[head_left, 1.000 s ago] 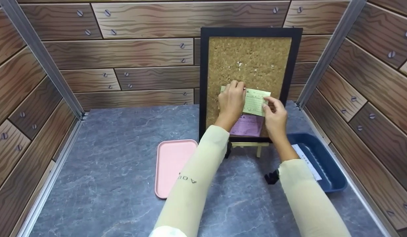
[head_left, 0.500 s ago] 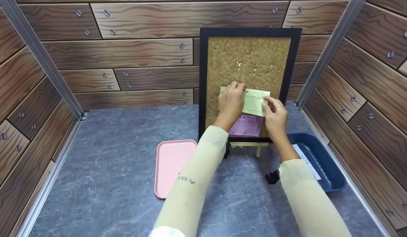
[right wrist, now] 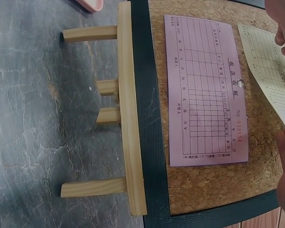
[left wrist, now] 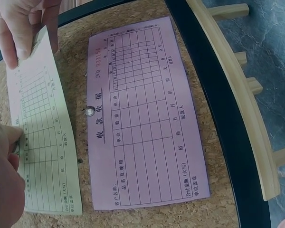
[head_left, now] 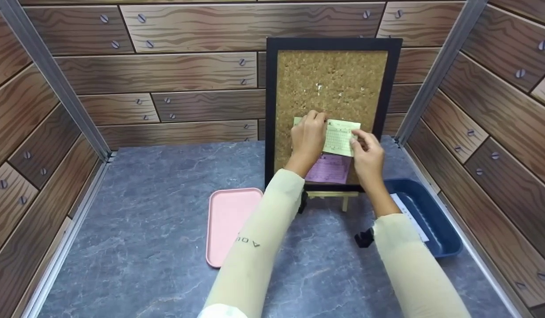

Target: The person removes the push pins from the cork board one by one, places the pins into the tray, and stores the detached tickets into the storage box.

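On the framed corkboard (head_left: pixel 332 75), a green receipt slip (head_left: pixel 340 138) lies above a purple receipt slip (head_left: pixel 328 168). My right hand (head_left: pixel 368 152) pinches the green slip by its right edge, which lifts off the cork in the right wrist view. At the slip's upper middle, my left hand (head_left: pixel 308 137) covers part of the paper. Its curled fingers (left wrist: pixel 12 135) pinch a small pushpin, mostly hidden, against the slip. A shiny pushpin (left wrist: pixel 90 110) holds the purple slip at the middle of its top edge.
A wooden easel (right wrist: pixel 128 109) bears the corkboard. To the left lies a pink tray (head_left: pixel 232 221), partly behind my left sleeve. A blue bin (head_left: pixel 449 229) with a white paper (head_left: pixel 411 216) inside stands at the right. Wood-patterned walls (head_left: pixel 175 73) enclose the grey tabletop (head_left: pixel 144 221).
My left hand has lowered very slightly against the green slip. The right hand keeps its pinch on the slip's right edge, and the view has shifted a little.
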Demonstrator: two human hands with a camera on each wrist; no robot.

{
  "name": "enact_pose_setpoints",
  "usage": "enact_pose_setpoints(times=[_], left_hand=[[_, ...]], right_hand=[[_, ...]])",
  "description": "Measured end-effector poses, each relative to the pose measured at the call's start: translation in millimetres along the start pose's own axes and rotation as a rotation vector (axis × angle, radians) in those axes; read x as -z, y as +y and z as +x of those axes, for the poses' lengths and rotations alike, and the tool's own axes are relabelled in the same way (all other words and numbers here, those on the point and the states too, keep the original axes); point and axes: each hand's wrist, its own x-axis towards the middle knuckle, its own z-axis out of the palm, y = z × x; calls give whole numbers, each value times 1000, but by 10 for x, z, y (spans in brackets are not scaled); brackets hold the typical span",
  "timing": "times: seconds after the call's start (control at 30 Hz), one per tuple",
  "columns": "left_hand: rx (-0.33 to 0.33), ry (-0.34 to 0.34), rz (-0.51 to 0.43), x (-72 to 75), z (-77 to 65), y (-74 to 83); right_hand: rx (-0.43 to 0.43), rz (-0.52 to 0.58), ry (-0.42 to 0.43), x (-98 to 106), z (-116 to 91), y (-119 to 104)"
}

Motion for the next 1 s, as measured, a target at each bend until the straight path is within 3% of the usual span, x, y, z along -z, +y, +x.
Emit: enact_pose_setpoints(times=[0.17,0.47,0.63,0.83,1.0], left_hand=[[9,-21,7,-8,-5,-8],[16,-30,-65,5,-46,-38],[64,-84,-186,40,-73,-57],[190,-198,-338,145,-124,-61],[250,-229,-482,253,-204,-73]], right_hand=[[-6,5,0,-4,-6,-10],[12,-3,7,9,-3,-34],[18,3,7,28,9,-26],[45,10,14,42,-13,-40],[43,22,4,67,-46,-78]])
